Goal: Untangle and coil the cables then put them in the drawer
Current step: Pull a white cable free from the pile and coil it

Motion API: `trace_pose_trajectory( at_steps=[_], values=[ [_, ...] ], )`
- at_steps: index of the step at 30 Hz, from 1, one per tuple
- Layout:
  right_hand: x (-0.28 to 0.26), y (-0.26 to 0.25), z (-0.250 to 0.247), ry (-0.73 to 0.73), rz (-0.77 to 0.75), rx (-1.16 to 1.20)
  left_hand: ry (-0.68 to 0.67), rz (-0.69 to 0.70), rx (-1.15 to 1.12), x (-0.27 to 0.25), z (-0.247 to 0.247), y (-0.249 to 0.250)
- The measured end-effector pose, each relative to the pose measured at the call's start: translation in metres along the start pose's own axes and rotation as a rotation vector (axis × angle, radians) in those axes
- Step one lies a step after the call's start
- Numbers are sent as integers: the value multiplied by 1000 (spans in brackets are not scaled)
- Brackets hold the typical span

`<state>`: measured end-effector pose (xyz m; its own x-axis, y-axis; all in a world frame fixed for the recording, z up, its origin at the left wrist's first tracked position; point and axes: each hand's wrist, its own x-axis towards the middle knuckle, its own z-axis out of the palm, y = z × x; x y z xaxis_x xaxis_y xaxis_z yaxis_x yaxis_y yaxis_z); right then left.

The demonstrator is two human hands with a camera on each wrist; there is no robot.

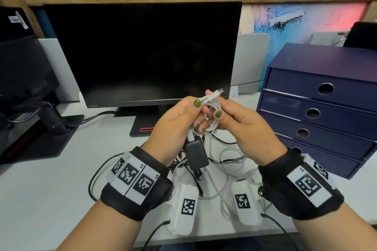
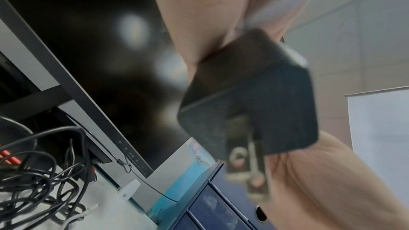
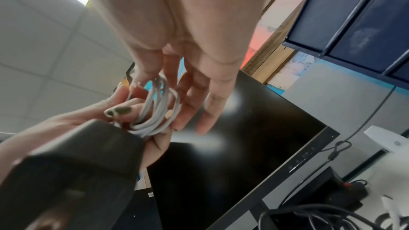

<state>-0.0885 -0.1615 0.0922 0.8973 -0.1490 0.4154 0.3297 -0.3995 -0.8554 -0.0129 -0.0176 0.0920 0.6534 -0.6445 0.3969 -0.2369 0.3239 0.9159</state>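
A white cable (image 1: 212,106) is wound into a small coil held above the desk between both hands. My left hand (image 1: 179,122) grips the coil, thumb on top, and its plug end (image 1: 219,91) sticks up past the fingers. My right hand (image 1: 234,118) pinches the coil from the right side. A dark grey charger block (image 1: 195,154) hangs from the cable below the left hand; it fills the left wrist view as a blurred block (image 2: 247,93). The right wrist view shows the white loops (image 3: 155,109) between the fingers. A tangle of black and white cables (image 1: 214,169) lies on the desk beneath.
A dark blue drawer unit (image 1: 318,108) with several shut drawers stands at the right. A black monitor (image 1: 142,53) stands behind the hands on the white desk (image 1: 51,189). A second monitor stand (image 1: 47,124) sits at the left.
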Motion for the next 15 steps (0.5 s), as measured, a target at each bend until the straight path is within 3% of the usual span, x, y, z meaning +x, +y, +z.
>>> trace_pose_trajectory(
  at_steps=[8, 15],
  values=[
    [0, -4, 12, 210, 27, 118, 227, 112, 489, 2, 4, -4],
    [0, -5, 11, 294, 51, 114, 372, 267, 498, 2, 6, -2]
  ],
)
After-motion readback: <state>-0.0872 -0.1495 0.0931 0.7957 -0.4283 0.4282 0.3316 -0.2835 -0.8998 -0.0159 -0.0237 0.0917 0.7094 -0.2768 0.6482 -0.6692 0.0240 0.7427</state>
